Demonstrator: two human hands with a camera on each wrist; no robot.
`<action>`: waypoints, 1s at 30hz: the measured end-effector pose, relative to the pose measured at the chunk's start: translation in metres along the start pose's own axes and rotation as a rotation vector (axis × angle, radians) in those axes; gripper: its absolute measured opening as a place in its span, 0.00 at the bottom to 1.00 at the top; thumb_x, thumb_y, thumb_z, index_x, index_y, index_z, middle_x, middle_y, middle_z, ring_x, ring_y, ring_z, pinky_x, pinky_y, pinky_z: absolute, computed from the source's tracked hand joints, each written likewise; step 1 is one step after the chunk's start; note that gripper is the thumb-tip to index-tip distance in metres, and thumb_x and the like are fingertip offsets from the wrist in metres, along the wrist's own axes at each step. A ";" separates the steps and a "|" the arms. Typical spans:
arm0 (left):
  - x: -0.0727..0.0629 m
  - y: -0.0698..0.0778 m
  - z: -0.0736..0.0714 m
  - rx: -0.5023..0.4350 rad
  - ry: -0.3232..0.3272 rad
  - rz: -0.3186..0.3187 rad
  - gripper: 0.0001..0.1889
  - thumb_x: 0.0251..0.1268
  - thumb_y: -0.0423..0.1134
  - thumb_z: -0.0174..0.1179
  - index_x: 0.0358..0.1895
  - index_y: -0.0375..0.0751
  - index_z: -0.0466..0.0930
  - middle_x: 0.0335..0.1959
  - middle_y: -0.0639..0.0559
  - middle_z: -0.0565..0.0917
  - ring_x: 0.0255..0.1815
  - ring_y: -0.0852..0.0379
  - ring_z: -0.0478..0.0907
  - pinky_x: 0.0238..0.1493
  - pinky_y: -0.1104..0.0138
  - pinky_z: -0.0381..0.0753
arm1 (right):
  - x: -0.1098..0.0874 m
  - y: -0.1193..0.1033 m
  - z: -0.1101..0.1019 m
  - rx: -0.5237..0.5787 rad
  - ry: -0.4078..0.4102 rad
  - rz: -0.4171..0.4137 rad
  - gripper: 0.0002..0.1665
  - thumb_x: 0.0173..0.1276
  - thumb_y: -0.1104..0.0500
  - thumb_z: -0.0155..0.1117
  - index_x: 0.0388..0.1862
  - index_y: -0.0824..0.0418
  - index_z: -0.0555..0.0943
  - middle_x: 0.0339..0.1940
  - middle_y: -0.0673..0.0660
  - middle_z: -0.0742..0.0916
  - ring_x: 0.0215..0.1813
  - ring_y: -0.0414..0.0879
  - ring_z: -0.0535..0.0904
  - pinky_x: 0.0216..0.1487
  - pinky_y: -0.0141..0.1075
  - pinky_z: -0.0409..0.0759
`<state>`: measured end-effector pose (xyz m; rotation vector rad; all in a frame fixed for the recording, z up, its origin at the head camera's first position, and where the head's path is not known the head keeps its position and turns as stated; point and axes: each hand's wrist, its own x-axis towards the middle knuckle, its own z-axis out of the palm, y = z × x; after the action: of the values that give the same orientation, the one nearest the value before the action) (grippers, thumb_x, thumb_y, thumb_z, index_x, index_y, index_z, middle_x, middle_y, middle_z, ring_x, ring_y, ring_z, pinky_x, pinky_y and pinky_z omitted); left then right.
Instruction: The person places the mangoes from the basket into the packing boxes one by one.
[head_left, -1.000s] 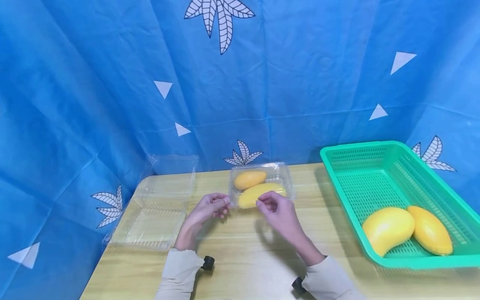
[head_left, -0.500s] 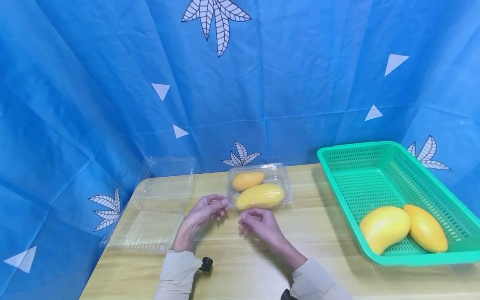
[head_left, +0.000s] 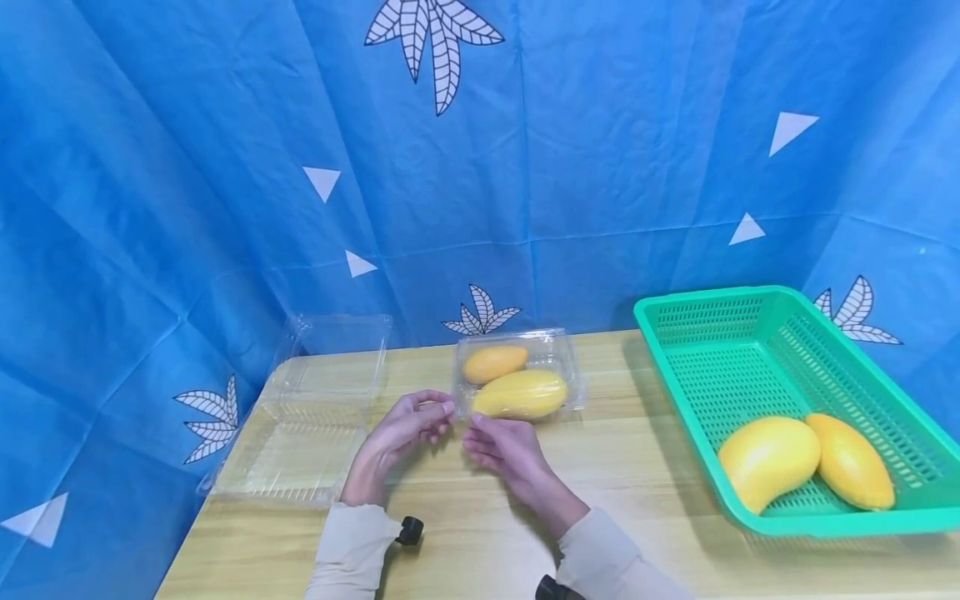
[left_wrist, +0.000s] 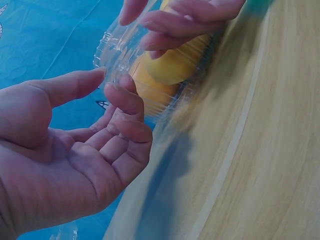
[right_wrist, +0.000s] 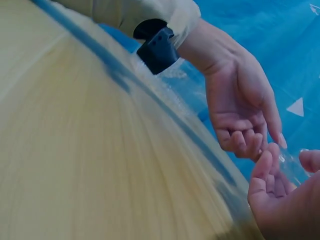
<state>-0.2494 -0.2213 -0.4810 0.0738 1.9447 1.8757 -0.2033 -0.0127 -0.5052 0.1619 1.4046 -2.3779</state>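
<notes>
A lidded clear plastic box [head_left: 558, 354] holds two mangoes at the table's back edge. The orange-yellow mango [head_left: 495, 364] lies behind the larger yellow mango [head_left: 522, 394]. My left hand [head_left: 408, 425] pinches the box's front left corner between thumb and forefinger, its other fingers curled beneath. Close beside it, my right hand [head_left: 510, 454] holds the front rim, thumb above and fingers below. From the left wrist view, the right fingers [left_wrist: 175, 30] lie on one side of the plastic edge and the thumb on the other. The exact contact is partly hidden.
An open clear plastic box [head_left: 300, 450], lid raised, stands at the table's left. On the right, a green basket [head_left: 678, 400] holds a yellow mango [head_left: 771, 458] and an orange-yellow mango [head_left: 851, 461]. A blue curtain [head_left: 600, 167] hangs behind the wooden table [head_left: 465, 542].
My right hand has moved left along the box's front, from over the yellow mango to beside my left hand. My left hand keeps its place at the corner.
</notes>
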 end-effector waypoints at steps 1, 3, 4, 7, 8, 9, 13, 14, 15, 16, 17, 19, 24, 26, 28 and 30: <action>0.000 0.000 0.000 0.003 0.001 -0.003 0.18 0.74 0.35 0.60 0.59 0.25 0.72 0.40 0.41 0.84 0.32 0.58 0.77 0.34 0.70 0.77 | 0.001 0.000 0.002 0.025 0.009 0.018 0.27 0.71 0.55 0.69 0.58 0.75 0.78 0.45 0.66 0.89 0.42 0.49 0.88 0.50 0.41 0.85; 0.000 -0.001 0.000 0.010 0.003 -0.006 0.18 0.74 0.35 0.60 0.58 0.25 0.73 0.38 0.44 0.84 0.32 0.58 0.77 0.34 0.70 0.77 | 0.002 0.000 0.005 0.068 0.026 0.046 0.25 0.70 0.55 0.70 0.56 0.73 0.79 0.46 0.66 0.89 0.42 0.48 0.88 0.49 0.40 0.85; 0.000 -0.001 0.000 0.016 0.003 -0.007 0.18 0.74 0.35 0.60 0.58 0.25 0.74 0.37 0.45 0.84 0.32 0.58 0.77 0.34 0.70 0.77 | 0.003 0.000 0.006 0.083 0.031 0.057 0.24 0.70 0.55 0.70 0.56 0.72 0.80 0.46 0.65 0.89 0.42 0.48 0.88 0.49 0.39 0.85; 0.000 -0.001 0.000 0.025 0.003 -0.009 0.17 0.73 0.35 0.60 0.57 0.26 0.75 0.35 0.48 0.83 0.32 0.58 0.77 0.35 0.69 0.78 | 0.004 0.000 0.010 0.113 0.038 0.079 0.22 0.71 0.55 0.69 0.54 0.71 0.81 0.45 0.64 0.89 0.41 0.47 0.88 0.48 0.38 0.85; 0.000 -0.001 0.000 0.024 0.002 -0.008 0.17 0.73 0.35 0.60 0.57 0.26 0.75 0.35 0.49 0.83 0.32 0.58 0.77 0.35 0.69 0.78 | 0.004 0.000 0.011 0.117 0.039 0.081 0.22 0.71 0.55 0.69 0.54 0.71 0.81 0.45 0.64 0.89 0.41 0.47 0.88 0.48 0.37 0.85; 0.000 -0.001 0.000 0.022 0.002 -0.008 0.17 0.73 0.35 0.60 0.56 0.26 0.75 0.35 0.49 0.83 0.32 0.58 0.77 0.35 0.69 0.78 | 0.005 0.000 0.012 0.119 0.040 0.082 0.21 0.71 0.55 0.69 0.53 0.71 0.81 0.45 0.63 0.89 0.41 0.47 0.88 0.47 0.37 0.85; 0.001 -0.002 0.001 0.007 -0.003 -0.007 0.16 0.75 0.36 0.58 0.56 0.25 0.75 0.35 0.49 0.84 0.33 0.57 0.77 0.35 0.69 0.78 | 0.006 0.000 0.014 0.107 0.053 0.086 0.21 0.71 0.56 0.69 0.54 0.71 0.82 0.42 0.61 0.90 0.38 0.45 0.88 0.43 0.35 0.85; 0.001 -0.002 0.001 0.005 -0.006 -0.005 0.16 0.76 0.36 0.58 0.55 0.25 0.76 0.36 0.49 0.84 0.33 0.57 0.77 0.35 0.69 0.77 | 0.006 0.000 0.014 0.101 0.054 0.084 0.22 0.71 0.56 0.69 0.54 0.71 0.82 0.41 0.61 0.90 0.38 0.44 0.87 0.42 0.34 0.85; 0.001 -0.002 0.001 0.001 -0.010 -0.005 0.15 0.76 0.36 0.57 0.55 0.25 0.76 0.36 0.49 0.84 0.33 0.57 0.77 0.36 0.69 0.77 | 0.006 0.000 0.014 0.095 0.056 0.082 0.22 0.71 0.56 0.69 0.55 0.71 0.82 0.41 0.60 0.90 0.37 0.44 0.87 0.41 0.34 0.85; 0.001 -0.002 0.001 0.000 -0.017 -0.005 0.16 0.76 0.36 0.57 0.55 0.25 0.76 0.36 0.49 0.84 0.33 0.57 0.77 0.36 0.69 0.77 | 0.006 0.000 0.014 0.091 0.055 0.080 0.22 0.71 0.56 0.68 0.55 0.72 0.81 0.40 0.60 0.90 0.37 0.44 0.87 0.41 0.34 0.85; 0.001 -0.002 0.002 -0.002 -0.023 -0.004 0.16 0.77 0.36 0.57 0.55 0.25 0.77 0.36 0.49 0.84 0.33 0.58 0.77 0.36 0.69 0.77 | 0.006 0.000 0.014 0.087 0.054 0.078 0.22 0.71 0.56 0.68 0.55 0.72 0.81 0.40 0.60 0.90 0.37 0.44 0.87 0.41 0.34 0.85; 0.002 -0.003 0.002 -0.004 -0.031 0.001 0.15 0.77 0.36 0.57 0.55 0.24 0.77 0.36 0.49 0.85 0.33 0.58 0.77 0.36 0.69 0.77 | 0.006 0.000 0.014 0.081 0.055 0.073 0.22 0.71 0.57 0.68 0.55 0.72 0.81 0.40 0.59 0.90 0.37 0.43 0.87 0.41 0.33 0.85; 0.002 -0.003 0.003 0.006 -0.023 0.013 0.15 0.76 0.35 0.57 0.54 0.24 0.77 0.36 0.49 0.85 0.34 0.57 0.78 0.37 0.70 0.78 | 0.006 0.001 0.015 0.075 0.070 0.063 0.19 0.70 0.58 0.68 0.53 0.71 0.83 0.40 0.60 0.90 0.36 0.44 0.87 0.40 0.33 0.85; 0.002 -0.003 0.005 0.010 -0.008 0.011 0.14 0.76 0.35 0.58 0.53 0.24 0.77 0.36 0.48 0.85 0.34 0.57 0.78 0.36 0.70 0.77 | 0.006 0.001 0.016 0.079 0.076 0.061 0.19 0.70 0.58 0.69 0.52 0.71 0.83 0.39 0.60 0.90 0.36 0.44 0.87 0.39 0.33 0.84; 0.001 -0.003 0.006 0.016 0.008 0.012 0.14 0.75 0.34 0.58 0.52 0.24 0.77 0.35 0.49 0.84 0.33 0.58 0.77 0.36 0.70 0.78 | 0.006 0.002 0.016 0.083 0.079 0.058 0.18 0.69 0.58 0.70 0.52 0.70 0.83 0.39 0.60 0.90 0.35 0.43 0.87 0.39 0.32 0.84; 0.002 -0.003 0.008 0.018 0.026 0.010 0.13 0.75 0.34 0.59 0.52 0.25 0.77 0.34 0.49 0.84 0.32 0.58 0.77 0.35 0.70 0.77 | 0.006 0.002 0.017 0.086 0.081 0.055 0.18 0.69 0.58 0.70 0.51 0.70 0.83 0.38 0.60 0.90 0.34 0.43 0.87 0.38 0.32 0.84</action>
<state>-0.2475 -0.2134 -0.4838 0.0658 1.9824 1.8741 -0.2066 -0.0298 -0.5007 0.3190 1.3160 -2.4127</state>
